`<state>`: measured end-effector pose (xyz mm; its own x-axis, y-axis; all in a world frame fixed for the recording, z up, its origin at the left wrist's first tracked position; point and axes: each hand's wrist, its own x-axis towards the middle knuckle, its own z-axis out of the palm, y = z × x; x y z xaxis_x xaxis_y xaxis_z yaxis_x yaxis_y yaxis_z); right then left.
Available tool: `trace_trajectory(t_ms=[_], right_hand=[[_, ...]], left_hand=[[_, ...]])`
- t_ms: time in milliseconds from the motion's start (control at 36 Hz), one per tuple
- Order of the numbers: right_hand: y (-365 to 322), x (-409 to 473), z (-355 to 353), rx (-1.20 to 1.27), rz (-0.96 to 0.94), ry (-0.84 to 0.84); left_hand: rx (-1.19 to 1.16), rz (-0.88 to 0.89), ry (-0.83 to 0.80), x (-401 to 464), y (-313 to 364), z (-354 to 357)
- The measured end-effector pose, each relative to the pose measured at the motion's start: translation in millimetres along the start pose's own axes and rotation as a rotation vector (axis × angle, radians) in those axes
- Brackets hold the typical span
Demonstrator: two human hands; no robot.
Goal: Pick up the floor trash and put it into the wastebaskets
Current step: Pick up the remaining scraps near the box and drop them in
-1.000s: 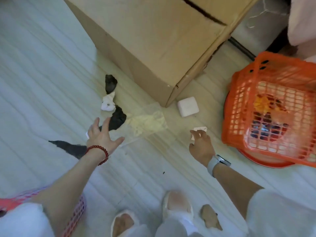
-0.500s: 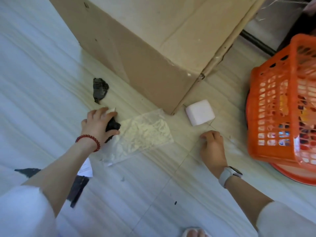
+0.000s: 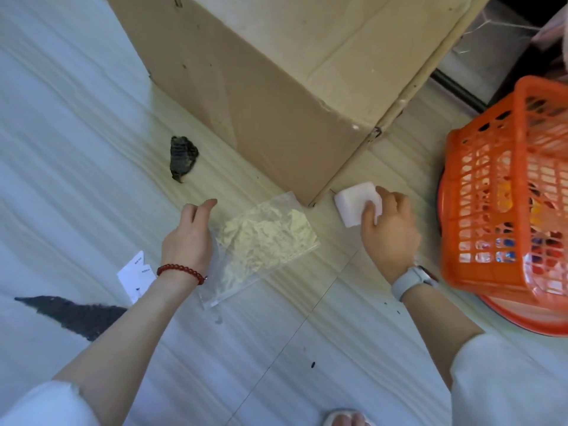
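Head view, hands. Left hand (image 3: pixel 189 238): back of the hand up, fingers curled under, set at the left edge of the clear plastic bag (image 3: pixel 264 241); whether it holds anything cannot be told, the palm being hidden. A red bead bracelet (image 3: pixel 181 272) circles its wrist. Right hand (image 3: pixel 388 230): fingers and thumb curled over the near right corner of the white foam block (image 3: pixel 356 204), gripping it. A grey wristwatch (image 3: pixel 410 281) sits on that wrist.

Head view, floor trash. Clear plastic bag: crumpled, pale yellowish, flat on the floor between the two hands, its far corner touching the base of the cardboard box (image 3: pixel 292 87). White foam block: on the floor just beside the box's near corner, to the right of the bag. Dark crumpled scrap (image 3: pixel 183 156): on the floor left of the box, apart from the left hand. White paper slip (image 3: pixel 135 276): printed, lying just left of the left forearm. Black torn piece (image 3: pixel 73 313): flat, pointed, at the left edge, partly under the left forearm.

Head view, containers. Orange mesh wastebasket (image 3: pixel 504 192): at the right edge, just beside the right hand, coloured items visible through its lattice. It stands on a red round base (image 3: pixel 528 321). Cardboard box: large, brown, at the top centre.

Head view, other. White sleeves at both lower corners; a toe of a slipper (image 3: pixel 344 419) at the bottom edge.
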<state>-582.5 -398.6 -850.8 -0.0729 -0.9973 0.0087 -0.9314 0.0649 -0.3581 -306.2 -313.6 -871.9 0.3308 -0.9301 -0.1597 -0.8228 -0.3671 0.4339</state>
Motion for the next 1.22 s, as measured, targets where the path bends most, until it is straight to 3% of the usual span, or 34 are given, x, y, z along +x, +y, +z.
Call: trace_trajectory(t_ms=[139, 306, 361, 528, 667, 750, 889, 1056, 1222], right_hand=[[-8, 21, 11, -0.192, 0.095, -0.332], [-13, 11, 12, -0.139, 0.200, -0.343], [-15, -5, 9, -0.106, 0.180, -0.334], [-30, -46, -4, -0.009, -0.040, -0.396], [-77, -47, -8, 0.105, -0.247, -0.466], [-115, -38, -3, 0.120, -0.350, -0.505], [-181, -6, 29, -0.044, -0.529, -0.518], [-246, 20, 78, -0.410, -0.763, -0.608], [-267, 27, 102, -0.522, -0.979, -0.616]], left_hand=[[0.176, -0.107, -0.292, -6, 0, 11], [0.151, -0.235, -0.339, -1, 11, 12], [0.187, -0.204, -0.363, 2, 17, 12], [0.156, -0.044, -0.229, -14, 7, 9], [-0.019, -0.119, -0.043, -23, -21, -21], [-0.030, -0.197, -0.016, -22, -36, -45], [0.117, -0.292, 0.001, -29, -68, -75], [0.319, -0.317, -0.202, -44, -81, -92], [0.294, -0.432, -0.148, -58, -75, -79]])
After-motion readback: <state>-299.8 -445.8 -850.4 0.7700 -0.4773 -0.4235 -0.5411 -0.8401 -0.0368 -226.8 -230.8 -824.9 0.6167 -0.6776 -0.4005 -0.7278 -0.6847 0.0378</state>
